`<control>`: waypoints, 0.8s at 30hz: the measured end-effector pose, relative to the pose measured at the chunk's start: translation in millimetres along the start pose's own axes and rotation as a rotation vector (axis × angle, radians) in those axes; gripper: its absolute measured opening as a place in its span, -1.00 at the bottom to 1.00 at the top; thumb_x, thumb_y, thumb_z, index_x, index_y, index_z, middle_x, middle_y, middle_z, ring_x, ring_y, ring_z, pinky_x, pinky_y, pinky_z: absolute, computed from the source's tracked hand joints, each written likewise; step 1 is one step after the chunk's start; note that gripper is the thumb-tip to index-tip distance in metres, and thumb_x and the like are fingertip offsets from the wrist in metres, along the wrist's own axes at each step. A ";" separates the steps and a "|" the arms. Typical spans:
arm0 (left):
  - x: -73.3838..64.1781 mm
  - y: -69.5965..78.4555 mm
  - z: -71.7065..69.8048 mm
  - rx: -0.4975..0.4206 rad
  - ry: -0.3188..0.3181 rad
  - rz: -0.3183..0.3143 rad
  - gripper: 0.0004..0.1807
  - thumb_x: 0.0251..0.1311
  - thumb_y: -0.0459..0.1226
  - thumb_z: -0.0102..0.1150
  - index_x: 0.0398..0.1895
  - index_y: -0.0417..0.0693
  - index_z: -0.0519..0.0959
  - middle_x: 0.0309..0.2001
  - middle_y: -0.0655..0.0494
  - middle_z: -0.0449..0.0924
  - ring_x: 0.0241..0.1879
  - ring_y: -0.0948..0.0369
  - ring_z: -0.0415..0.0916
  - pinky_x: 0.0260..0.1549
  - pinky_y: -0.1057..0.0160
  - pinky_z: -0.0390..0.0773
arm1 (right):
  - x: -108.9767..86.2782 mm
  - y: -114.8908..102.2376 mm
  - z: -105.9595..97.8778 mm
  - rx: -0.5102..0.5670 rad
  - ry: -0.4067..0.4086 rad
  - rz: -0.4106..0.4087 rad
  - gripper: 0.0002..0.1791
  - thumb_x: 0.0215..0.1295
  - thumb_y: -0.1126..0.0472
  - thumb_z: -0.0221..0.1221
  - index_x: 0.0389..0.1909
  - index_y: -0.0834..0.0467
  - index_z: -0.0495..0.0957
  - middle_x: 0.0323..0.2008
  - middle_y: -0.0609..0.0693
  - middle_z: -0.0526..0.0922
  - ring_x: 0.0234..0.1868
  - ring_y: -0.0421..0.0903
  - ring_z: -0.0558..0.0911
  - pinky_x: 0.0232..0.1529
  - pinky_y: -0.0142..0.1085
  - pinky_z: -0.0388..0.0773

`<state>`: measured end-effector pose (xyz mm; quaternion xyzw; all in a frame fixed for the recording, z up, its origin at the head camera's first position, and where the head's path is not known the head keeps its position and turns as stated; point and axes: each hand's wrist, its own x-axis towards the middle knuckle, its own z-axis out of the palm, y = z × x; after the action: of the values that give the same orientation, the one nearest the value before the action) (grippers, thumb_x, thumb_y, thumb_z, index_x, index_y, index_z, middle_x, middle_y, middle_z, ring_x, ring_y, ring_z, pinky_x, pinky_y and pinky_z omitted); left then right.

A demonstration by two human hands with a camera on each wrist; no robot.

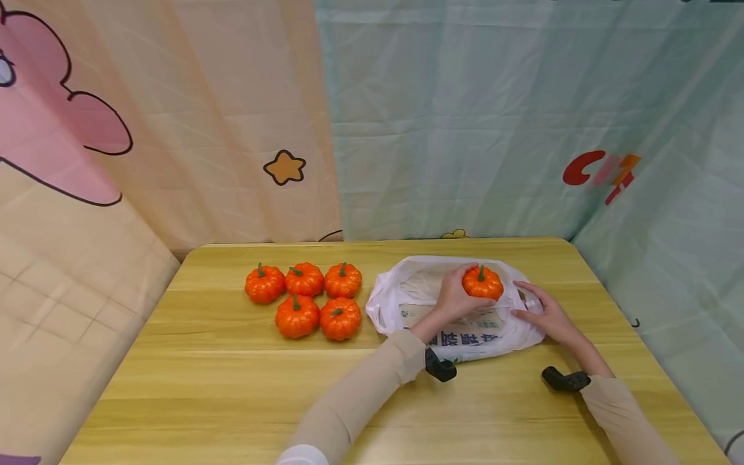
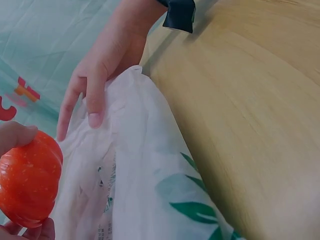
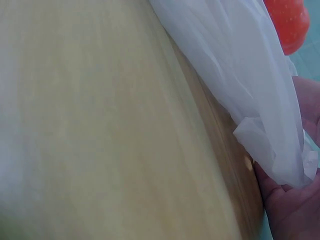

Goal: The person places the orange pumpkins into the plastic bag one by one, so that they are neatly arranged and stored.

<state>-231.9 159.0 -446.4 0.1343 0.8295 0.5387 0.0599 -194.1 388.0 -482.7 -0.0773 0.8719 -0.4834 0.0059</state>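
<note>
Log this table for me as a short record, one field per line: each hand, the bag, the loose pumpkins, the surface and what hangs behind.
Left hand: holds one orange pumpkin, green stem up
Right hand: at the right edge of the bag, fingers extended, touching it
Bag: white plastic, dark and green print
Loose pumpkins: five, orange, green stems, left of the bag; three behind, two in front
Surface: wood-grain table
Behind: cloth with printed shapes, including a star

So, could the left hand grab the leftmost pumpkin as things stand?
Probably not: the left hand already grips another pumpkin at the bag. The leftmost pumpkin itself looks uncovered on the table, so with that hand free it would likely be easy.
</note>
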 end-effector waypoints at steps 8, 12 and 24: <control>4.9 -2.7 8.8 0.033 0.002 0.006 -0.20 -0.13 -0.17 0.53 0.28 0.20 0.41 0.15 0.06 0.39 0.08 0.18 0.39 0.06 0.26 0.51 | 0.6 2.0 1.5 0.016 0.006 -0.016 -0.28 0.24 0.26 0.24 0.37 0.32 0.17 0.39 0.44 0.08 0.39 0.44 -0.02 0.27 0.42 -0.10; 6.8 -4.5 12.4 0.032 0.003 0.003 -0.19 -0.13 -0.16 0.52 0.28 0.23 0.40 0.15 0.07 0.39 0.08 0.17 0.37 0.05 0.24 0.52 | 1.1 3.4 1.5 0.015 0.003 -0.011 -0.28 0.24 0.25 0.24 0.37 0.31 0.17 0.40 0.43 0.08 0.39 0.43 -0.02 0.28 0.42 -0.11; 12.6 -12.1 21.4 -0.058 0.034 0.002 -0.15 -0.14 -0.23 0.53 0.29 0.04 0.32 0.21 0.07 0.44 0.16 0.15 0.44 0.16 0.23 0.48 | 0.3 -0.7 2.0 0.021 0.001 -0.016 -0.28 0.22 0.30 0.25 0.36 0.31 0.19 0.39 0.45 0.10 0.39 0.44 -0.01 0.28 0.43 -0.13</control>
<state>-240.6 176.8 -465.6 0.1240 0.8144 0.5647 0.0490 -194.1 385.9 -483.2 -0.0838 0.8661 -0.4927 0.0025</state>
